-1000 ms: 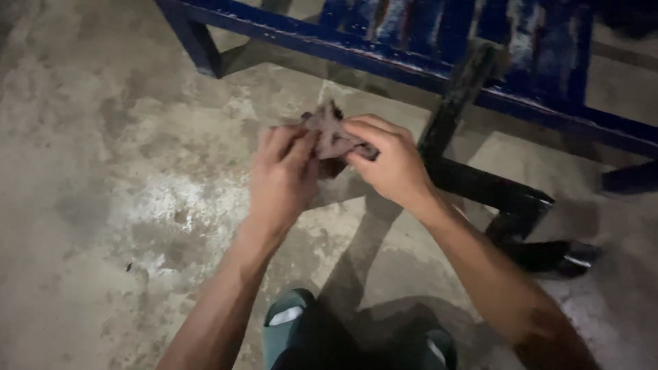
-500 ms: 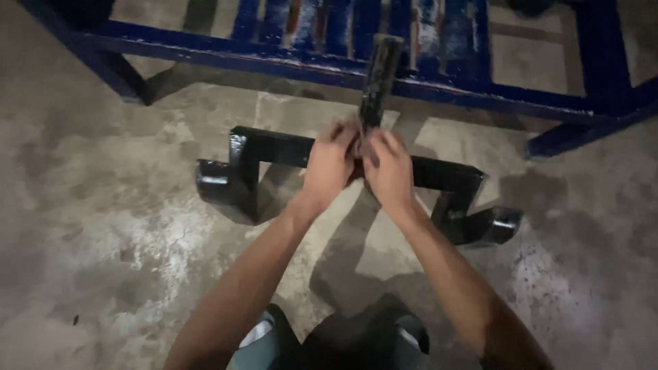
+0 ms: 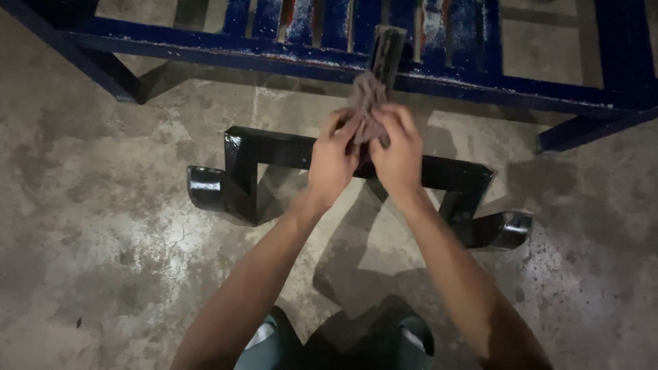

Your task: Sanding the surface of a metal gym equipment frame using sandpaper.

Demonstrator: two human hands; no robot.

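Stained, cracked concrete floor (image 3: 103,226) spreads under you, with a blue metal frame (image 3: 480,85) of slats running along its far side. Between you and that frame stands a glossy black metal piece (image 3: 274,147): a horizontal bar with a bent foot at each end, resting on the floor, and an upright post (image 3: 388,46) rising from its middle. Your left hand (image 3: 334,163) and right hand (image 3: 399,154) meet side by side at that post, both clenched on a crumpled greyish-brown cloth (image 3: 368,96) bunched around the post just above the bar. Near the floor's closest edge, your two green sandals (image 3: 264,342) show between your forearms.
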